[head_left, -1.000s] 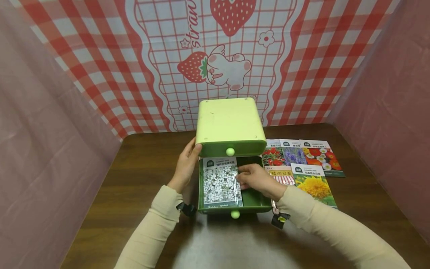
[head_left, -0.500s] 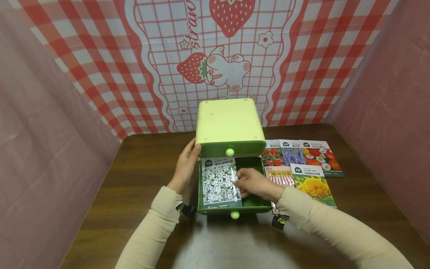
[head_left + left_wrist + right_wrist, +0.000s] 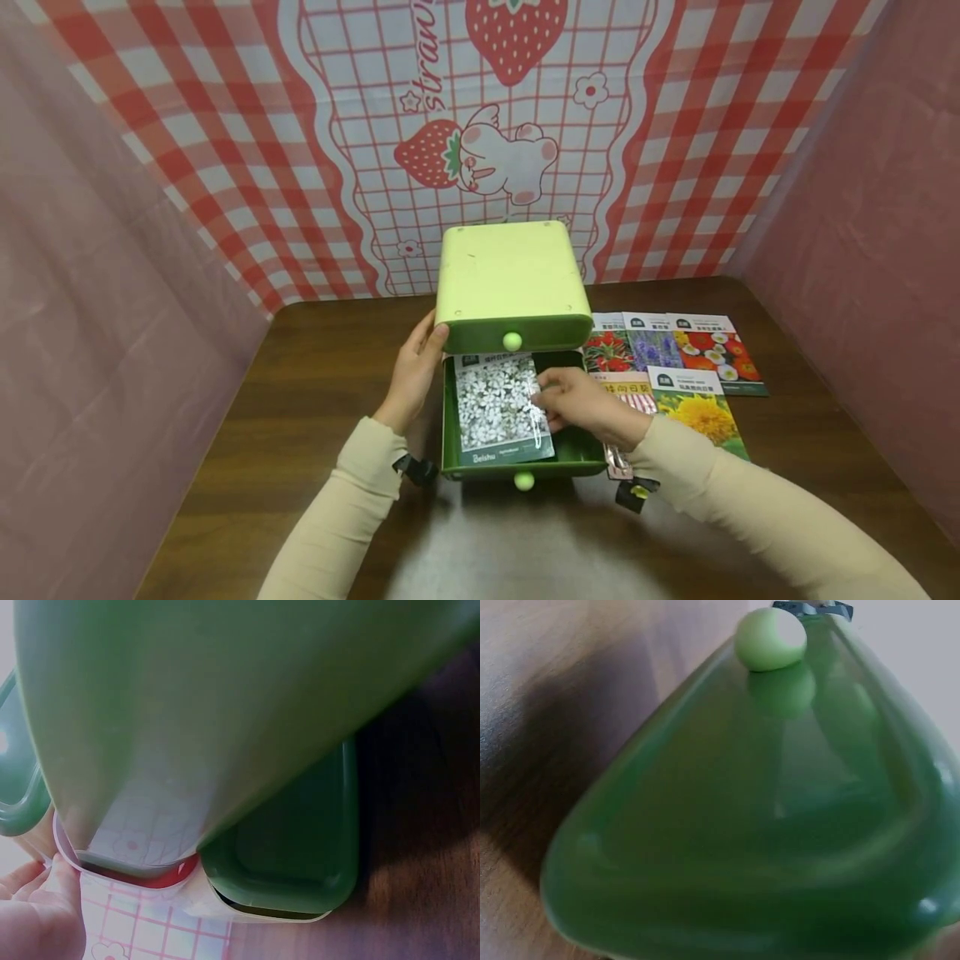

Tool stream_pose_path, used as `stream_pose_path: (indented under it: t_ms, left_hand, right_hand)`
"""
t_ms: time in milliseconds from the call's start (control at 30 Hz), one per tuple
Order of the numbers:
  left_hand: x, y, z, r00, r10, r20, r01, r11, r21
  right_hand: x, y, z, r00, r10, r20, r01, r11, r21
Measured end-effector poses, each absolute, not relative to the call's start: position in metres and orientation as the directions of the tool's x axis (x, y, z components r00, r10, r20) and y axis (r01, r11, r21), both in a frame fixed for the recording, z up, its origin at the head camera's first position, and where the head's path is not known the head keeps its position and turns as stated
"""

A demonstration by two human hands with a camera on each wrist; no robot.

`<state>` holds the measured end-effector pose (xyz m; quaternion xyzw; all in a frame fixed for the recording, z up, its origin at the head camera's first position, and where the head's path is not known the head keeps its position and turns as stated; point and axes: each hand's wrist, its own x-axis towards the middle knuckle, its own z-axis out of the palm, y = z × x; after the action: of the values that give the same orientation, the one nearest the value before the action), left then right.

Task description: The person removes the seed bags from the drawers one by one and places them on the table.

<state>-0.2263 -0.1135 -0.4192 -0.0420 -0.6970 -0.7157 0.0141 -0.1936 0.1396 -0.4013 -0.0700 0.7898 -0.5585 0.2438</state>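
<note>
A seed packet with white flowers [image 3: 495, 404] lies in the pulled-out lower green drawer [image 3: 468, 473], slightly turned. My right hand [image 3: 585, 404] pinches its right edge between thumb and fingers. My left hand [image 3: 415, 375] holds the left front corner of the pale-yellow drawer cabinet [image 3: 513, 275], thumb on the front edge and fingers along the side. In the left wrist view, the left hand [image 3: 49, 915] touches the cabinet's rim, and the pulled-out drawer [image 3: 172, 712] fills much of the picture. The right wrist view shows the drawer's front [image 3: 742, 802] and round knob [image 3: 769, 639]; no right hand is visible there.
Several seed packets lie right of the cabinet, among them one with a yellow flower [image 3: 699, 412], one with red and white flowers [image 3: 718, 354] and a pink-striped one [image 3: 633, 402]. The upper drawer's knob [image 3: 512, 342] sticks out. Behind the table [image 3: 300, 400] hangs a strawberry-print cloth [image 3: 517, 108].
The white-flower packet has shifted slightly right and turned a little in the drawer, its lower corner swinging right. The right hand has moved right with it. The left hand stays at the cabinet.
</note>
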Motion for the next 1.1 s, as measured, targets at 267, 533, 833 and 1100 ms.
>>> stream_pose_path:
  t_ms: [267, 533, 833, 1100]
  left_hand:
    - [-0.226, -0.113, -0.419, -0.996, 0.018, 0.091, 0.091, -0.03, 0.995]
    - [-0.227, -0.113, -0.42, -0.995, 0.0, 0.095, 0.095, -0.007, 0.995]
    - [-0.228, -0.114, -0.42, -0.994, -0.011, 0.11, 0.11, -0.013, 0.994]
    - [-0.226, -0.115, -0.42, -0.997, -0.017, 0.077, 0.077, 0.041, 0.996]
  right_hand:
    - [-0.194, 0.158, -0.392, -0.86, -0.397, -0.32, 0.187, 0.339, -0.922]
    - [-0.193, 0.182, -0.384, -0.843, -0.404, -0.354, 0.204, 0.368, -0.907]
    - [-0.188, 0.21, -0.38, -0.848, -0.373, -0.376, 0.192, 0.446, -0.874]
    - [-0.181, 0.238, -0.379, -0.875, -0.316, -0.367, 0.168, 0.512, -0.843]
